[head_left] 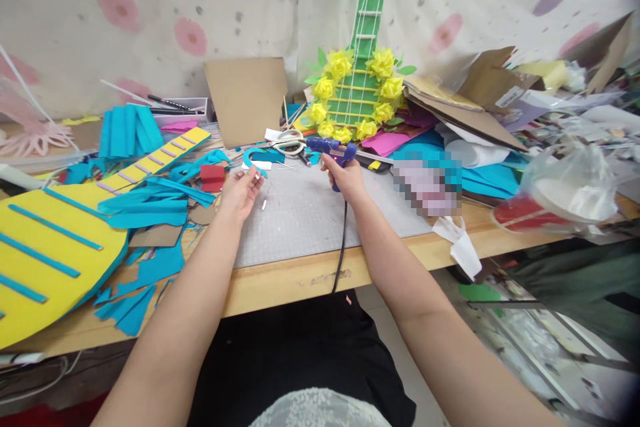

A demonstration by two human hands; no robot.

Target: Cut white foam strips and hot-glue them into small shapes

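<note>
My right hand is wrapped round a blue hot glue gun, whose nozzle points left above the grey cutting mat. A black cord hangs from the gun's handle over the table edge. In my left hand, the fingers pinch a curved blue paper strip near the mat's back left corner. A small white piece lies on the mat beside that hand. The two hands are apart, and the glue gun does not touch the strip.
A green paper guitar with yellow flowers stands behind the mat. On the left lies a yellow guitar shape among blue paper scraps. A cardboard sheet leans at the back. To the right are a bagged red cup and piled cardboard.
</note>
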